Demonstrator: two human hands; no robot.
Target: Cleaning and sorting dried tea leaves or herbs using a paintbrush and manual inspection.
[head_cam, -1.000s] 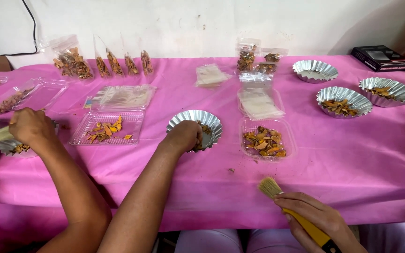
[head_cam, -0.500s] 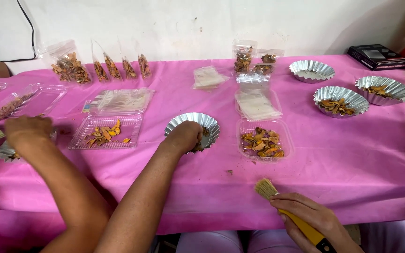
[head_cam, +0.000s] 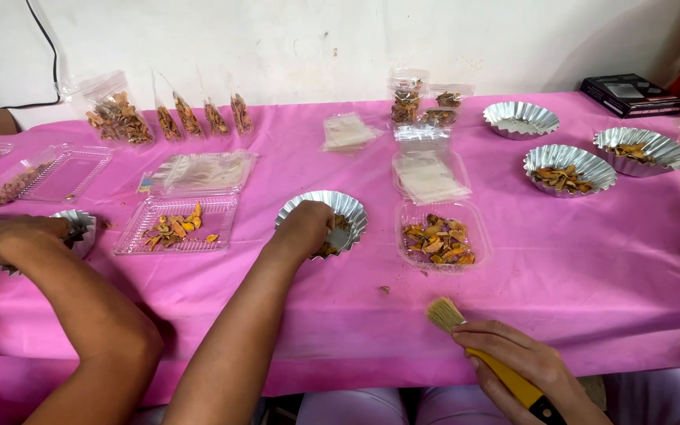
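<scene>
On the pink table (head_cam: 592, 299), the left hand (head_cam: 304, 228) is down in the crinkly foil tin (head_cam: 353, 211) just left of centre. Its fingers are curled over the yellow-orange dried bits inside, but the knuckles block the view, so I honestly can't tell if it's pinching anything.

The right hand (head_cam: 513, 358) sits at the near edge, wrapped tight round the yellow handle of a brush (head_cam: 444, 313). The bit that matters is that the tin lies up and to the left of the brush. The brush's long axis runs from the handle at lower right to the bristles at upper left, so the bristles already point roughly at the tin. There's bare tablecloth between the two. The left hand is obviously the nearer one, since it's in the tin.

A clear tray (head_cam: 438, 236) of the same dried pieces sits just right of the tin. Far left, another person's hand (head_cam: 25, 236) is at a smaller tin (head_cam: 80, 224).

Compared with half a second back, basically nothing has moved. The left hand is at the same tin, the brush has the same tilt, and only the other person's hand has drifted a touch left.
</scene>
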